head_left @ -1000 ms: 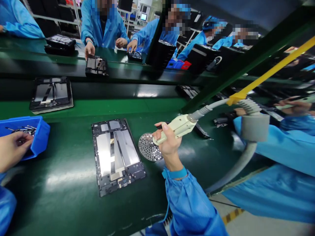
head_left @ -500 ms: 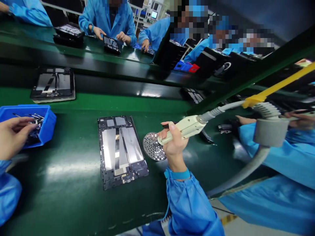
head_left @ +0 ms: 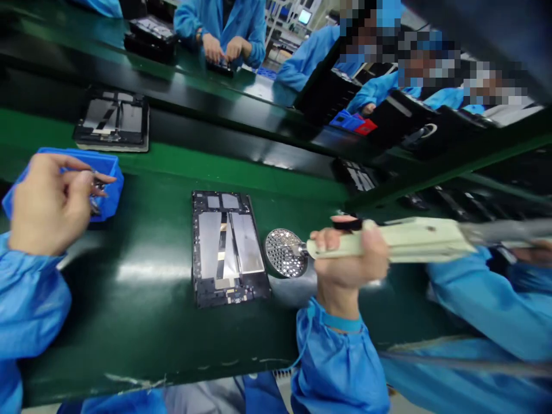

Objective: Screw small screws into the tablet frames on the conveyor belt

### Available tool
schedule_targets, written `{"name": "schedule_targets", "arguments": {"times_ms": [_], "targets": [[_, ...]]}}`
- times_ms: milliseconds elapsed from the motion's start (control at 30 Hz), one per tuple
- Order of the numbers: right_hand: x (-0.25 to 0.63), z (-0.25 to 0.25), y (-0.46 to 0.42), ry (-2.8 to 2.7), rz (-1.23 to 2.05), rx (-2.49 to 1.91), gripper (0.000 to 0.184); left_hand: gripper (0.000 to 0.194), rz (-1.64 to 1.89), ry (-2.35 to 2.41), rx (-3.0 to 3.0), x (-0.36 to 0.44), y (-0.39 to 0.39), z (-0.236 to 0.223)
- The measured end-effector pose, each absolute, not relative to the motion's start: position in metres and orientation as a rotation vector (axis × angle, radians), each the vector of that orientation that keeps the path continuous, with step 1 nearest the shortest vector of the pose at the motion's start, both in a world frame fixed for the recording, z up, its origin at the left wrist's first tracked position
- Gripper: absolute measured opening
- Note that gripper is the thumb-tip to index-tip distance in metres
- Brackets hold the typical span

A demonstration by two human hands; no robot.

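My right hand [head_left: 345, 259] is wrapped round a cream electric screwdriver [head_left: 422, 238] with a black lever, held almost level. Its metal end reaches left over a round perforated metal dish [head_left: 287, 253]; whether they touch I cannot tell. Left of that dish lies a tablet housing [head_left: 228, 247], flat on the table, its silvery battery and black flex cables bared. My left hand [head_left: 54, 201] is over a blue bin [head_left: 112, 198] of small metal parts, thumb and fingers drawn together. Anything between those fingertips is too small to make out.
Behind the bin rests a stack of opened tablets [head_left: 112, 121]. A green slanting post [head_left: 452, 155] stands at right. Beside me is a co-worker's blue sleeve [head_left: 470, 287]; across the line, another person's hands [head_left: 224, 49] work on a device.
The screwdriver has swung down from a tilt to nearly level, its rear end now farther right. My left hand remains at the bin, its fingers farther over it. The view has shifted.
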State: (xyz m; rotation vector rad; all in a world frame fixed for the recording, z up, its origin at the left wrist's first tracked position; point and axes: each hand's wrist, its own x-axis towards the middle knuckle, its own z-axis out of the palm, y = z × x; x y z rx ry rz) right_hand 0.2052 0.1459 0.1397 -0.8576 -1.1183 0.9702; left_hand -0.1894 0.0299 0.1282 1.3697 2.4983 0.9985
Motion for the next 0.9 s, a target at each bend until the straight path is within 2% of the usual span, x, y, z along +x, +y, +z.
{"name": "schedule_targets", "arguments": {"times_ms": [67,267,500,667,900], "targets": [[0.196,0.151,0.122,-1.191,1.079,-0.779,0.037,0.038,1.107,2.391,1.47,-0.164,0.032,0.133],[0.159,0.152,0.06,-1.379,1.42,-0.69,0.03,0.034,1.101,2.102,1.637,-0.128,0.036,0.117],[0.157,0.143,0.058,-1.426,1.434,-0.71,0.03,0.027,1.13,1.943,1.849,-0.108,0.042,0.109],[0.158,0.144,0.057,-1.501,1.485,-0.702,0.028,0.02,1.107,1.533,1.893,-0.053,0.06,0.108],[0.162,0.143,0.057,-1.515,1.487,-0.694,0.029,0.015,0.825,1.29,1.617,0.014,0.09,0.091]]}}
